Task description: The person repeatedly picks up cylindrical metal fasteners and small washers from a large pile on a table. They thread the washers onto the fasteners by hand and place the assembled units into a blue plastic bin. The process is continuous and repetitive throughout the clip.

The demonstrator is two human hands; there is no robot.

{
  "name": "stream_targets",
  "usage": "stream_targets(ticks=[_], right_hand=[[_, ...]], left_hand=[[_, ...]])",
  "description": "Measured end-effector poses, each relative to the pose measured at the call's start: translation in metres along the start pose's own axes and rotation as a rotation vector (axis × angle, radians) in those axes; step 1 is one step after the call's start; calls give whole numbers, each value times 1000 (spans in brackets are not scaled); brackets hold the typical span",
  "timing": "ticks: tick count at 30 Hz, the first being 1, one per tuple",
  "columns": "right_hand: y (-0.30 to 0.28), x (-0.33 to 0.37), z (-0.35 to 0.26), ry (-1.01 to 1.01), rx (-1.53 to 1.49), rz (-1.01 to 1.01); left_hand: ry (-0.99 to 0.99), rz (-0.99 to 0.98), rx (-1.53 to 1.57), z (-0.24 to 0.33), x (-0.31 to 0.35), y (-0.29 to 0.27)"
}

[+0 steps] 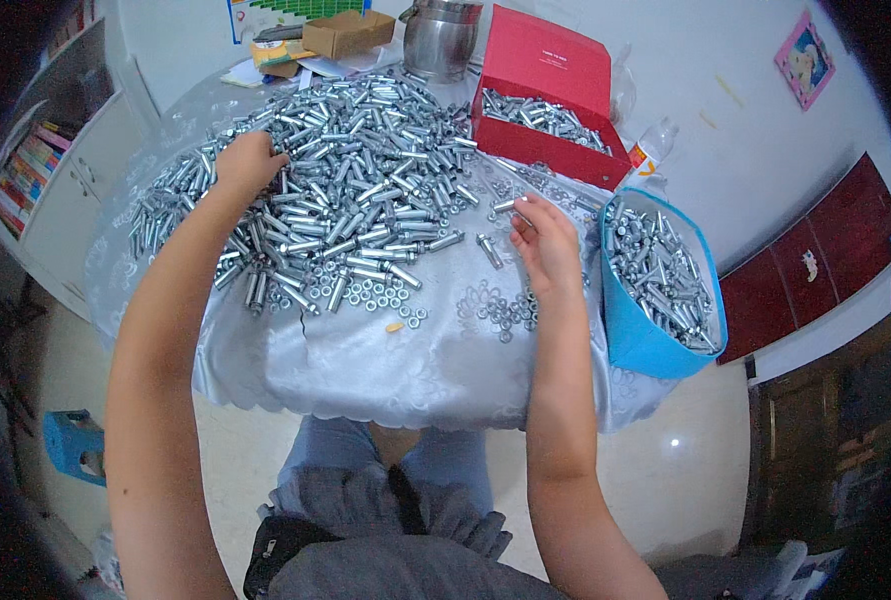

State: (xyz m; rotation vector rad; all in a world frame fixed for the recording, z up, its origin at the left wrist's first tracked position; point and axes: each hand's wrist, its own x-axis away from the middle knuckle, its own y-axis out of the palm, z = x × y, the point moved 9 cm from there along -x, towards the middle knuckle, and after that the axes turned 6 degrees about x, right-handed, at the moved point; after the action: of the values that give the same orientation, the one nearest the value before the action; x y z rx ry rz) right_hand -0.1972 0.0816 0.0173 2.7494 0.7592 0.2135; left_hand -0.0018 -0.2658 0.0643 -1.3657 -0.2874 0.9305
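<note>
A large heap of silvery sleeve anchor bolts (pixel 365 190) covers the back and left of the table. My left hand (pixel 248 162) is closed at the heap's left part, fingertips down among the bolts; what it pinches, if anything, is hidden. Right of the heap, my right hand (pixel 547 240) has curled fingers, with one anchor bolt (pixel 504 206) pinched at the fingertips, pointing left. Another loose bolt (pixel 489 251) lies on the cloth just left of that hand. Loose nuts (pixel 505 312) are scattered near the right wrist, and more nuts (pixel 370 292) sit along the heap's front edge.
On the right stands a blue fabric bin (pixel 655 345) full of bolts. Behind it are an open red box (pixel 555 145) holding bolts and a plastic bottle (pixel 653 148). A metal pot (pixel 441 42) and cardboard box (pixel 347 35) stand at the back. Silvery tablecloth (pixel 395 375) hangs over the front edge.
</note>
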Motion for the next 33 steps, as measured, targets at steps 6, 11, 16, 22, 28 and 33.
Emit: stream_targets(ticks=[6,11,16,22,28,33], right_hand=[[4,2,0,-5,18,-14],[-1,1,-2,-35,36,7],[3,1,0,-33,56,-26],[2,2,-2,-46,54,-21],[9,3,-2,-44,72,-35],[17,2,2,-43,-17,-151]], left_hand=[[-17,27,-173,7,-2,6],[46,62,-150,12,-8,13],[5,76,-140,8,-8,13],[17,79,-92,12,-2,3],[32,476,502,18,6,-35],[-62,10,1610,120,56,12]])
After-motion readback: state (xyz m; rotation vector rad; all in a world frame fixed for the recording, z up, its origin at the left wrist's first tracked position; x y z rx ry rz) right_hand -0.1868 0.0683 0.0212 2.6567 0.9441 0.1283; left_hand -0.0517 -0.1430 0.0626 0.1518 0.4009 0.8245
